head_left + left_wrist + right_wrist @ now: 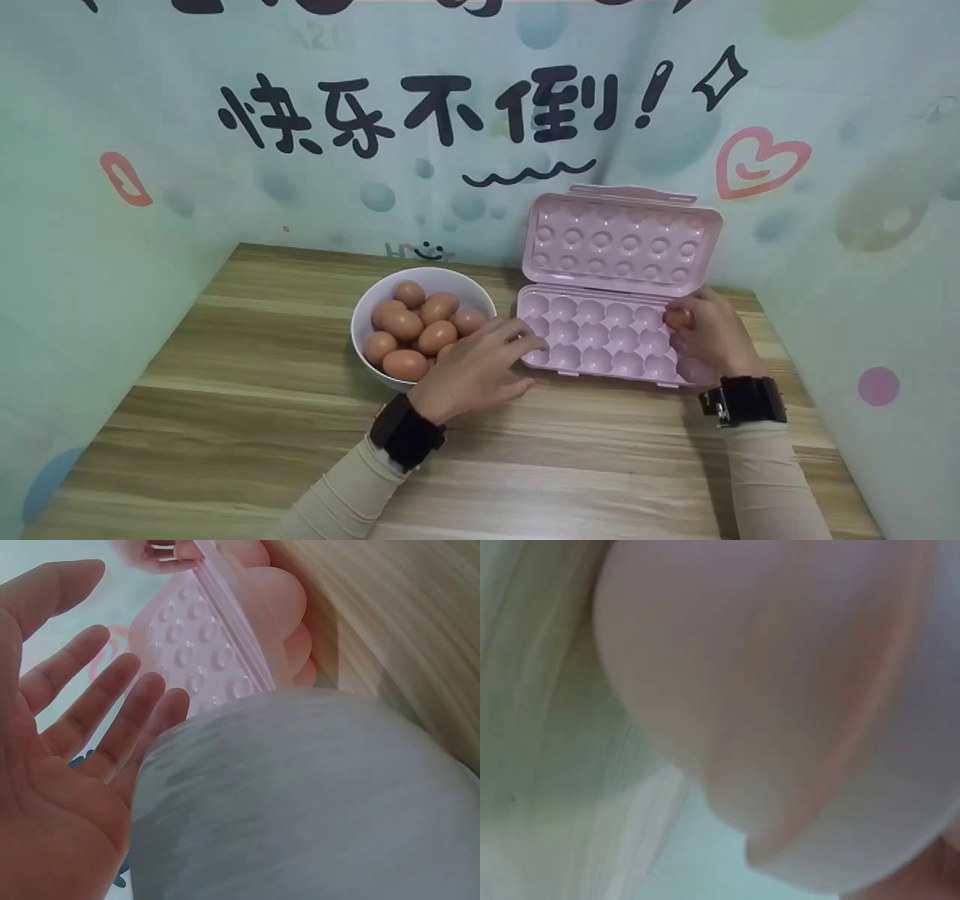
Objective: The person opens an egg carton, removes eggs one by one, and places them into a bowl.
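My right hand [716,330] pinches a brown egg [680,318] at the back right corner of an open pink egg carton [594,334]. The carton's visible cups hold no eggs; that hand covers some at the right end. A white bowl [429,275] of several brown eggs [403,325] stands to the left. Over the bowl's right side hovers my left hand [476,367], fingers spread loosely toward the carton and nothing in them. In the left wrist view this hand [71,735] shows an empty palm beside the bowl [300,802]. The right wrist view is filled by the carton's blurred underside [727,675].
The carton's dimpled lid [622,240] leans back near a printed cloth backdrop [300,202]. Cloth also hangs along both sides of the wooden table [262,420]. Bare wood lies in front of the bowl and carton.
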The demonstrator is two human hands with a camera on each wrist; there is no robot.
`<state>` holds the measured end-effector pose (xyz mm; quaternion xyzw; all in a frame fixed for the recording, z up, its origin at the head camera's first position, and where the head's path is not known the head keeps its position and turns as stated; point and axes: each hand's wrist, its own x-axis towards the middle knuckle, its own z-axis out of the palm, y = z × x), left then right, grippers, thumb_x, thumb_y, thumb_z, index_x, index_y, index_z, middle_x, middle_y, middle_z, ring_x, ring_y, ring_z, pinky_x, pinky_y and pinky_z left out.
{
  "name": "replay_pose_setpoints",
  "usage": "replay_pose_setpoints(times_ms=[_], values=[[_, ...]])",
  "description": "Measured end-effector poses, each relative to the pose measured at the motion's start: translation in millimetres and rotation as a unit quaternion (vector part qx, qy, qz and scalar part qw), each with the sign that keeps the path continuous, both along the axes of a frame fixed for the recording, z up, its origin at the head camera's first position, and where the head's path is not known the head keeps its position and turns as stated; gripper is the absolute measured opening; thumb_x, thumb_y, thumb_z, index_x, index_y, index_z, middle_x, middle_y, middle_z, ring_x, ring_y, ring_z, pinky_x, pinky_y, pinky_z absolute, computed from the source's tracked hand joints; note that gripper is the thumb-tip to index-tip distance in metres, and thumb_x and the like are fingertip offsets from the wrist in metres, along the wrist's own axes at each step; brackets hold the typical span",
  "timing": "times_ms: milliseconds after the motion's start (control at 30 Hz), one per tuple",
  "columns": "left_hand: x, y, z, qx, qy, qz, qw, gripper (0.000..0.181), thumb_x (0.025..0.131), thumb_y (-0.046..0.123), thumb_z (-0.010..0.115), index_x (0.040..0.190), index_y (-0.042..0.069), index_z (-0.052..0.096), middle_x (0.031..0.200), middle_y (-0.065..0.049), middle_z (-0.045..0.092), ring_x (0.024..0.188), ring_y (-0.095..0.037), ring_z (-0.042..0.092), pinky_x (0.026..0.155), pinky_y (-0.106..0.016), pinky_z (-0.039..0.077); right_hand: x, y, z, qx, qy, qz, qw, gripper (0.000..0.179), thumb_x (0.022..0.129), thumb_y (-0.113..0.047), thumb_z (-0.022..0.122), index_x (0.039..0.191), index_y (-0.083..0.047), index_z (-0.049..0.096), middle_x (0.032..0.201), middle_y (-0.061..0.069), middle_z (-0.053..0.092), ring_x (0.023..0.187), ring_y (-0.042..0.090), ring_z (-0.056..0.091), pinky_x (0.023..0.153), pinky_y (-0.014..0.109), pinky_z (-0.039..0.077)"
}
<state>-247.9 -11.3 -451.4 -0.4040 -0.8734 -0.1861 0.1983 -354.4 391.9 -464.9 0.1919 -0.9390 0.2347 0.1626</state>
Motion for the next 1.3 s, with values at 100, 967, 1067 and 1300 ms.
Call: replay_pose_setpoints(times_ms=[100,967,1067,1300], values=[[-0.8,0.7,-1.6,0.001,0.0,-0.004,1.0,0.037,0.091,0.023,0.081,0.126,0.017,0.07,0.123,-0.003,0.063,0.115,-0.023,0.061,0.097,-0.034,0.053,1.3,-2.1,1.6,-0.011,-0.028,-0.005,0.9995,0.03,0.08,0.016,0.075,0.107,0.004,0.076,0.107,0.018,0.063,0.1,0.037,0.063,0.087,0.049,0.051],[-3.7,-3.4,6.3,0.042,0.0,0.043,0.9982,0.043,0.096,0.02,0.074,0.138,0.02,0.065,0.13,-0.002,0.065,0.125,-0.02,0.059,0.107,-0.042,0.048,40.3,-56.6,58.0,-0.063,0.095,0.063,0.9915,0.034,0.079,0.004,0.089,0.109,0.001,0.073,0.099,0.013,0.071,0.084,0.026,0.074,0.076,0.01,0.054],[-3.7,-2.9,7.1,0.05,0.005,0.049,0.9976,0.042,0.096,0.021,0.075,0.137,0.02,0.065,0.129,-0.002,0.065,0.123,-0.02,0.061,0.105,-0.043,0.05,48.1,-69.7,62.5,-0.076,0.073,0.082,0.991,0.032,0.082,0.0,0.089,0.109,0.0,0.072,0.101,0.011,0.071,0.086,0.025,0.075,0.077,0.011,0.056],[-2.3,-2.0,9.5,0.063,0.01,0.054,0.9965,0.047,0.094,0.023,0.08,0.138,0.019,0.064,0.132,-0.004,0.065,0.121,-0.021,0.063,0.102,-0.043,0.054,67.1,-104.4,67.3,-0.095,0.014,0.127,0.9872,0.03,0.086,-0.015,0.09,0.107,-0.005,0.071,0.101,0.004,0.071,0.091,0.018,0.075,0.081,0.022,0.061]])
